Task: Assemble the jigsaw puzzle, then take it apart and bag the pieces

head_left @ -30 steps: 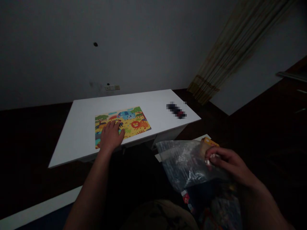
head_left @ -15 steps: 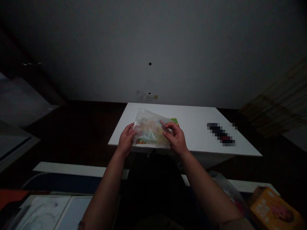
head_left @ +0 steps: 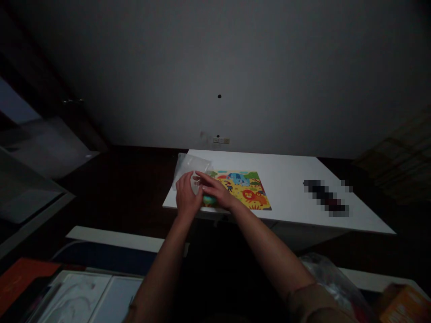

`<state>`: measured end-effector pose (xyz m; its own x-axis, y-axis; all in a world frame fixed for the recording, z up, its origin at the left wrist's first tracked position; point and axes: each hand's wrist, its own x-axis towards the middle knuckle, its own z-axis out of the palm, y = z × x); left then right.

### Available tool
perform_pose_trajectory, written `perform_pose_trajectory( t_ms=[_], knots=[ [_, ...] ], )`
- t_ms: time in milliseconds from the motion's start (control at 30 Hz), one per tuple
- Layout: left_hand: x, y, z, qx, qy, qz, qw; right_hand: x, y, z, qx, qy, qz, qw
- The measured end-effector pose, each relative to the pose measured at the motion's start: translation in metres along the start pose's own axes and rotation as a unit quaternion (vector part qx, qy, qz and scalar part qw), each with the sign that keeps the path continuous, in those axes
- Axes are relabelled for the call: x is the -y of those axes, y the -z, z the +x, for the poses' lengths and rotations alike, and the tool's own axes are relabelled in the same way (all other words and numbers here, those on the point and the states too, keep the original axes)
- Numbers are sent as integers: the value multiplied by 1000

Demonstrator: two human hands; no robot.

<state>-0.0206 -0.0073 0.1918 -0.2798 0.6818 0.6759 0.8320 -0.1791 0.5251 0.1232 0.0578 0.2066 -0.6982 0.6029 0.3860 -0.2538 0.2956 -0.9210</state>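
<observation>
A clear plastic bag (head_left: 190,162) lies crumpled at the left end of the white table (head_left: 279,179). My left hand (head_left: 188,195) is closed on the bag, its fingers curled over the near part. My right hand (head_left: 217,190) reaches across to the same spot, fingers bent onto the bag, and the two thumbs nearly meet. Under and beside my right hand a colourful flat picture board (head_left: 254,190) rests on the table, showing a lion, a blue elephant and trees on yellow. Its left part is hidden by my hands and the bag.
A pixelated dark object (head_left: 326,198) sits on the table's right side. Near me at lower left are a white tray-like item (head_left: 77,291) and an orange item (head_left: 27,282). Lower right holds another clear bag (head_left: 326,273) and an orange box (head_left: 404,305).
The bag, which covered the picture board, has moved left off most of it, so the animals show plainly. My right hand has shifted left to join my left hand. The view has turned slightly.
</observation>
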Motion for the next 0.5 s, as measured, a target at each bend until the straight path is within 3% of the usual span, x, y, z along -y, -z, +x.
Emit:
perform_pose_trajectory(
  t_ms=[100,167,200,300,367,500],
  knots=[
    [15,-11,8,-14,37,-35,999,-5,4,-21,-95,-6,-91,991],
    [22,-14,14,-4,45,-65,997,-10,5,-37,-172,-24,-221,960],
    [23,-15,18,0,49,-78,996,-13,4,-44,-176,-33,-299,937],
    [24,-21,29,-4,67,-104,992,-22,-2,-60,-66,-34,-495,866],
    [23,-27,37,-13,78,-112,991,-28,-6,-66,4,-31,-561,827],
    [26,-42,53,-15,77,-124,989,-30,-5,-77,33,-39,-610,791]
  ],
)
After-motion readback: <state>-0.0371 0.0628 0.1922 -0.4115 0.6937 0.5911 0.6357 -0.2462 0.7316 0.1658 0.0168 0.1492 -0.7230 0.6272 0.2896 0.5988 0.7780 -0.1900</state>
